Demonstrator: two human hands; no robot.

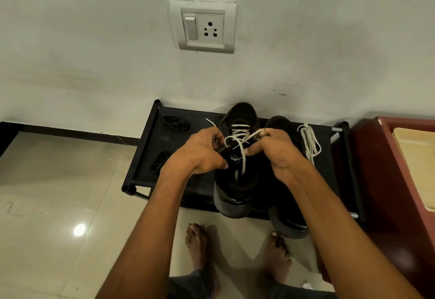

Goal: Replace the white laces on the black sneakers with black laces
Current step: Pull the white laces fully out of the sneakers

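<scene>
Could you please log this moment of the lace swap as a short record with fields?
surface: black rack against the wall
left sneaker: white lace partly threaded, loosened near the tongue
right sneaker: no lace visible, largely hidden by the arm
removed lace: white, bundled on the rack beside the right sneaker
black laces: two coils on the rack's left part
left hand: grips the left sneaker's collar
right hand: pinches the white lace, pulling it
</scene>
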